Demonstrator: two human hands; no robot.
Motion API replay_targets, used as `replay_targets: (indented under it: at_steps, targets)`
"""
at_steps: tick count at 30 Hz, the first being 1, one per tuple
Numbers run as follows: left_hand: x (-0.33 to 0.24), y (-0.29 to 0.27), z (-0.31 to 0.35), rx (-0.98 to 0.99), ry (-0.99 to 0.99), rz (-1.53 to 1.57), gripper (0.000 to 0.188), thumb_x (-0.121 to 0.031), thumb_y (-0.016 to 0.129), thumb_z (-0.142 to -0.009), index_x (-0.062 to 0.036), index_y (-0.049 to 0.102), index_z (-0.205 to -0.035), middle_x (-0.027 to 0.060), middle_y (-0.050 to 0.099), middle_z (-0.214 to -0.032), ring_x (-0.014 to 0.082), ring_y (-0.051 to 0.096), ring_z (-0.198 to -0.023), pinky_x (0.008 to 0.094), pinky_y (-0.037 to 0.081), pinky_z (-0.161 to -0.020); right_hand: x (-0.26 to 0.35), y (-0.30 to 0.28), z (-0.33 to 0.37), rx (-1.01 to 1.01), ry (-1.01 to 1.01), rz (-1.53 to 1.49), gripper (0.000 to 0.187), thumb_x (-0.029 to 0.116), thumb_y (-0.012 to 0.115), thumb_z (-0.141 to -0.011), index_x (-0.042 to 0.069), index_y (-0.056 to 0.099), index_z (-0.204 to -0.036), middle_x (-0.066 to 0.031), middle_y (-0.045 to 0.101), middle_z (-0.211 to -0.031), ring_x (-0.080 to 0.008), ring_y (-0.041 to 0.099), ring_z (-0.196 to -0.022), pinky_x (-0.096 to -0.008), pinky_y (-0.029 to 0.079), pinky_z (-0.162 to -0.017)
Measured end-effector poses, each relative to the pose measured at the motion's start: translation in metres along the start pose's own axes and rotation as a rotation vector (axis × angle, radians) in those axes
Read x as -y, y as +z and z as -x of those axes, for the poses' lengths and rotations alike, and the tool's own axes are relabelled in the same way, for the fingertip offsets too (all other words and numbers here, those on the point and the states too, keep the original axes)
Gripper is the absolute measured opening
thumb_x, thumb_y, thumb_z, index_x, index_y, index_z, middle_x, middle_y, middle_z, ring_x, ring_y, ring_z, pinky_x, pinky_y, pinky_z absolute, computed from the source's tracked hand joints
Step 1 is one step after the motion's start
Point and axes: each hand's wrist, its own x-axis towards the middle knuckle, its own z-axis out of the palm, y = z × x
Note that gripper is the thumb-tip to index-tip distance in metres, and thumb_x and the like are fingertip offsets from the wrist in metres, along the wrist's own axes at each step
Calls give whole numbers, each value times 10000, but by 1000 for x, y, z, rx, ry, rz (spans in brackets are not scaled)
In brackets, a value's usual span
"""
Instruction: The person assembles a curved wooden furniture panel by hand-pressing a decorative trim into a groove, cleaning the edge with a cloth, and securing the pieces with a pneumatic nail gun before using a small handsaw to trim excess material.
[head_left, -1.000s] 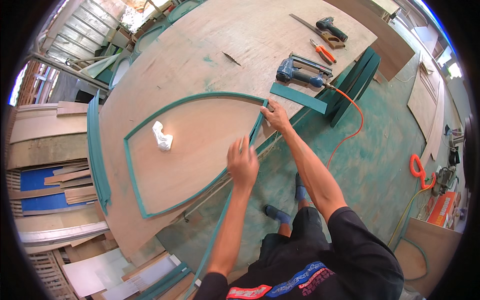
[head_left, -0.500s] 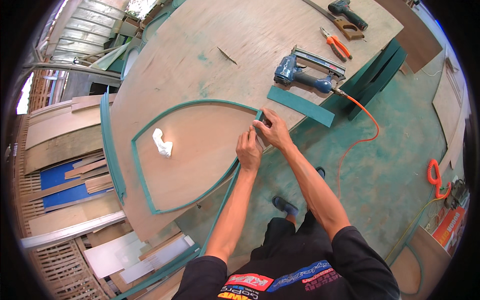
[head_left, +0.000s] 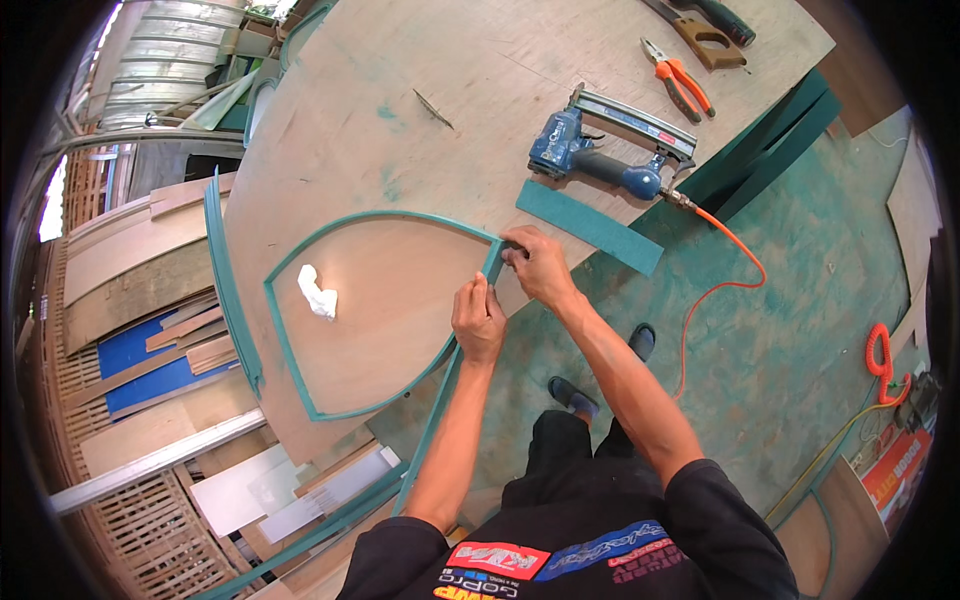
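Observation:
A pointed, curved wooden panel [head_left: 400, 310] lies on the plywood table, edged by a thin green strip [head_left: 385, 213]. At its right-hand corner, my left hand [head_left: 480, 318] pinches a short stretch of green edging [head_left: 493, 262]. Just beyond, my right hand [head_left: 537, 265] grips the same corner, fingers curled round the edging. A long green strip [head_left: 432, 435] hangs down beside my left forearm; my hand hides whether it joins the piece at the corner. A crumpled white wad [head_left: 318, 295] rests on the panel.
A blue nail gun [head_left: 600, 155] with an orange air hose [head_left: 735, 235] lies near a flat green board [head_left: 590, 226]. Orange-handled pliers [head_left: 680, 82], a handsaw [head_left: 712, 45] and a dark power tool [head_left: 728, 20] sit farther off. Stacked boards [head_left: 150, 245] stand at left.
Both hands have shifted slightly left and nearer in the picture, still at the corner. My left hand is a little farther from the right one, showing more green edging between them.

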Motion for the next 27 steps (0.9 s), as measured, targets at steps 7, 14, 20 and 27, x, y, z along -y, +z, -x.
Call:
replay_targets:
  at_steps: [7, 14, 20, 27]
  targets:
    - [-4, 11, -13, -17, -26, 30, 264, 28, 721, -881, 59, 687, -1141, 216, 702, -1024, 378, 692, -912, 453, 566, -780, -9, -2, -4, 18, -50, 34, 251, -51, 694, -897, -44, 709, -1147, -171, 719, -1142, -269, 734, -926, -350, 584, -779]
    - [-5, 16, -10, -22, -62, 13, 258, 46, 725, -873, 52, 698, -1129, 200, 713, -1009, 370, 698, -905, 433, 572, -766, -12, 0, -3, -11, -4, -5, 239, -33, 710, -874, -20, 711, -1112, -175, 681, -1078, -362, 700, -949, -420, 572, -789]
    - [-7, 11, -13, -42, -63, 26, 261, 52, 719, -873, 46, 698, -1133, 190, 710, -997, 363, 693, -886, 436, 567, -758, -1, -15, -14, 121, -72, 231, 188, 63, 717, -878, 2, 735, -1056, -174, 667, -1051, -400, 683, -964, -481, 555, -801]
    - [-9, 18, -11, -50, -83, 26, 250, 52, 720, -869, 42, 706, -1118, 187, 709, -996, 360, 690, -891, 433, 565, -758, -12, -25, -27, 211, -190, 359, 164, 79, 704, -872, 11, 776, -1003, -169, 683, -1003, -397, 689, -942, -489, 549, -804]
